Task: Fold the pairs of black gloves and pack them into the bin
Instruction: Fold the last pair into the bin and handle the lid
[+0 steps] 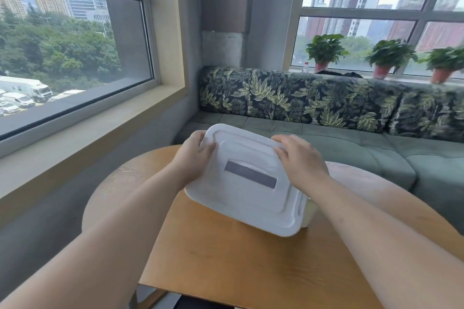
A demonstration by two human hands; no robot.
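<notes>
Lid (247, 198): white, matte plastic, a rounded rectangle with a raised border rib and a flat grey rectangular inset (249, 176) at its centre. The left hand (198, 150) grips the far left corner, fingers curled round the edge. The right hand (298, 160) grips the far right edge, fingers bent over the top. The bin (309, 213) sits beneath the lid on the round, wood-grain surface (238, 271). Only one pale, smooth corner is visible.
</notes>
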